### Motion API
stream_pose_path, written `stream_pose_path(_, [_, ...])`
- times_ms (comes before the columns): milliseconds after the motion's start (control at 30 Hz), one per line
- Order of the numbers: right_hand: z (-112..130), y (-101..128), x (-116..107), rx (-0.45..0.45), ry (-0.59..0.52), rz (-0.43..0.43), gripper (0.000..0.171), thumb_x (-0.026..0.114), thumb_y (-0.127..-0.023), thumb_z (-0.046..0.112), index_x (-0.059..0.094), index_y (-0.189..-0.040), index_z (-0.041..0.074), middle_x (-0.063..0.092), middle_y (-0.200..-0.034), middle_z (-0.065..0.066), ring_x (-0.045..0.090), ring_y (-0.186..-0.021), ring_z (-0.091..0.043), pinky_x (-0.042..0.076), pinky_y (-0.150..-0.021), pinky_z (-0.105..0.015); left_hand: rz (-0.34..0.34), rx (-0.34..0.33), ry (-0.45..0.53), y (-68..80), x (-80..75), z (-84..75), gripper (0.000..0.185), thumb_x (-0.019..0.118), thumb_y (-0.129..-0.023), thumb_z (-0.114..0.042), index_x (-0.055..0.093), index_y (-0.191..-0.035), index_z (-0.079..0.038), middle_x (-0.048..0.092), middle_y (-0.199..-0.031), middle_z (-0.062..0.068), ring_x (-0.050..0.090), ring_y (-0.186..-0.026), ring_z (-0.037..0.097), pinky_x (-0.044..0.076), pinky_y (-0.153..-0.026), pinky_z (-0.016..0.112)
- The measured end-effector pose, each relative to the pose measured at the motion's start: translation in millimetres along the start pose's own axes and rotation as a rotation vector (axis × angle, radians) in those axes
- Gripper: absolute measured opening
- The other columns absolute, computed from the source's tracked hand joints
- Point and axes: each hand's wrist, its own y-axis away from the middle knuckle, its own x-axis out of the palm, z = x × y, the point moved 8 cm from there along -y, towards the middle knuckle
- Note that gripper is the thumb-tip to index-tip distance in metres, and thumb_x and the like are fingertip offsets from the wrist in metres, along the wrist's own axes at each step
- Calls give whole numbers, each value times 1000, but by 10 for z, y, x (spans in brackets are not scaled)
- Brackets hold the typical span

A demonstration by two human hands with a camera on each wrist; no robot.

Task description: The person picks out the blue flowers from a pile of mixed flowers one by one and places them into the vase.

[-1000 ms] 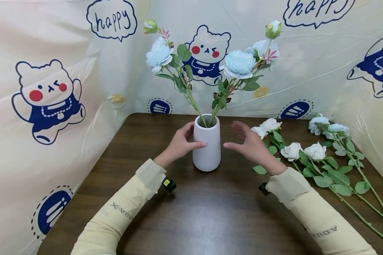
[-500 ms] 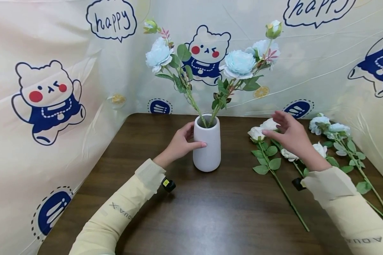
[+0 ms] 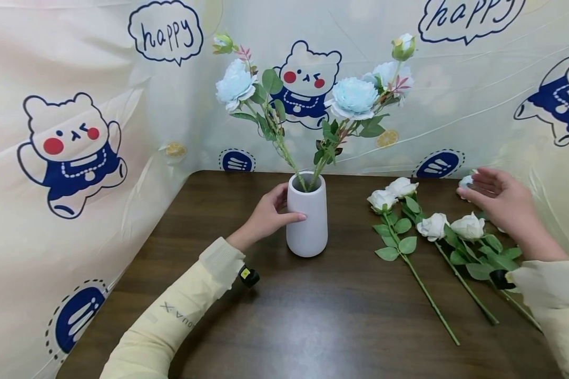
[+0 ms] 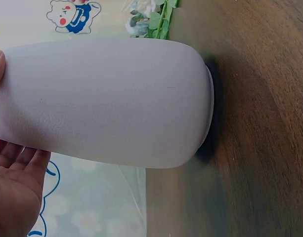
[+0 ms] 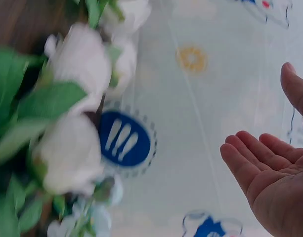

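Head view: left hand (image 3: pixel 267 215) wrapped round the side of a white vase (image 3: pixel 307 215), thumb across its front, fingers behind. Vase upright on the brown table (image 3: pixel 313 316), two stems of pale blue flowers (image 3: pixel 353 97) rising out of its mouth above that hand. Right hand (image 3: pixel 500 202) well apart from the vase, off toward the far right edge of the table, fingers relaxed and spread, gripping nothing, hovering over a pale blue flower stem (image 3: pixel 466 182) lying there; whether fingertips touch a bloom, cannot tell. Between the two hands, nearer the right one, white flower stems (image 3: pixel 431 226) flat on the table, blooms pointing away, green stalks running back toward the sleeve (image 3: pixel 550 300).

Left wrist view: vase (image 4: pixel 107 101) filling most of the picture, palm and fingers (image 4: pixel 15 192) pressed against its wall, thumb tip at its edge.

Right wrist view: open palm (image 5: pixel 275 182) with fingers loosely curved, holding nothing; blurred white blooms (image 5: pixel 74 148) and green leaves just beside it, cartoon-printed sheet (image 5: pixel 200 123) behind.
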Motion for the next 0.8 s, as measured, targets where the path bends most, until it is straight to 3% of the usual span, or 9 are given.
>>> stream_pose_path(100, [-173,0,-136,43,52,-41,81,61,-93,46,29,-150,-1,41,-142,-30,42,-128,-46,36,-68,0,7,-5,0,43,-1,-125,69,77,-84,-9,41,-143,-4,51,-137,14,53,-121,28,44,-101,42])
stream_pose_path(233, [-387,30,-289,100,93,-58,82,56,-94,49,27,-150,-4,39,-143,-33,40,-127,-50,47,-85,-17,11,2,0,109,-5,-294,67,76,-84,-9,42,-141,-1,52,-135,15,54,-120,29,44,-101,44])
stream_pose_path(333, [-516,67,-376,134,83,-54,81,52,-96,47,23,-149,-7,34,-143,-36,38,-126,-52,49,-78,-18,13,6,-1,120,-4,-314,67,76,-84,-8,42,-141,-1,52,-135,16,54,-120,29,44,-101,44])
stream_pose_path(433, [-642,102,-445,170,87,-60,75,47,-100,40,21,-147,-12,32,-141,-41,35,-126,-55,49,-86,-23,17,6,3,108,4,-269,67,76,-85,-8,42,-142,-2,52,-135,15,54,-120,29,44,-101,43])
stream_pose_path(500, [-803,97,-493,193,73,-73,71,46,-102,34,19,-147,-14,31,-140,-43,31,-127,-57,41,-102,-44,17,0,6,78,10,-178,68,76,-84,-9,41,-142,-3,52,-136,14,54,-120,28,45,-101,42])
stream_pose_path(567, [-1161,15,-552,218,57,-100,66,48,-101,33,27,-148,-7,43,-137,-36,40,-126,-51,34,-106,-54,16,-2,13,47,10,-89,69,77,-84,-10,41,-143,-5,51,-137,13,54,-121,27,44,-101,42])
stream_pose_path(667, [-1990,-217,-652,234,69,-152,61,55,-96,41,37,-147,13,60,-120,-7,58,-103,-11,49,-87,-30,11,1,14,9,4,19,71,78,-83,-13,42,-143,-9,52,-137,10,54,-120,25,45,-100,40])
stream_pose_path(733, [-2571,-389,-696,234,92,-174,66,60,-92,49,38,-147,19,56,-110,5,44,-85,11,43,-66,-19,6,10,10,8,-7,26,70,79,-83,-15,43,-143,-11,53,-136,8,55,-119,23,45,-100,40])
stream_pose_path(800, [-2974,-499,-719,238,113,-174,72,62,-90,50,37,-148,17,53,-105,9,36,-80,14,37,-58,-17,3,22,7,9,-15,25,70,80,-82,-18,44,-142,-12,53,-134,6,55,-119,22,46,-99,40])
